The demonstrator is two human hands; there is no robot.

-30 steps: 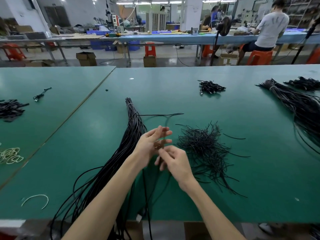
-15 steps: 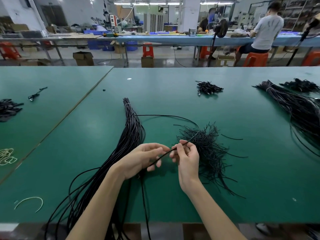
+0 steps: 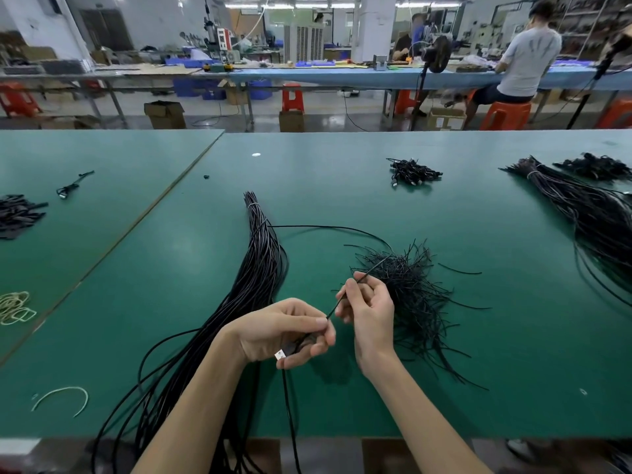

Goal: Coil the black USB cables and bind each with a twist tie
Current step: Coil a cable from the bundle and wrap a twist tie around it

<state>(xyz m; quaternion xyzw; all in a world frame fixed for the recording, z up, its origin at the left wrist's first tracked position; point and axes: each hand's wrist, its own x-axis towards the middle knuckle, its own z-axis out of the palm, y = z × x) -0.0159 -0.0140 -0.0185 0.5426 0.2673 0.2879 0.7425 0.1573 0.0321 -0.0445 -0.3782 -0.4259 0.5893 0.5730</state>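
Head view, first voice: We've got one thin black USB cable (image 3: 328, 227) in both hands. Our left hand (image 3: 285, 331) has its fingers curled round the plug end, with a pale tip peeping out under the palm. Our right hand (image 3: 369, 309) pinches the cord between thumb and forefinger a little farther along.

Second voice: And beyond the right hand?

First voice: It runs over the loose heap of thin black twist ties (image 3: 413, 289) lying just past the right hand's fingers. Then it arcs back above the green matte worktop (image 3: 342, 186) to the head of the long tied bundle of black cables (image 3: 261, 268), which lies beyond the left hand.

Second voice: How do we reckon it handles?

First voice: Light and limp, we'd say, with a smooth jacket that slides through a pinch. It likely won't hold a loop by itself. So we'd anchor the plug, the one stiff part, in the left hand and lay the turns against it with the right.

Second voice: The ties?

First voice: Thin and probably wire-cored, so they should take a bend, but they're tangled. We'd lift one by a free end sticking out nearest the right hand, not from the middle.
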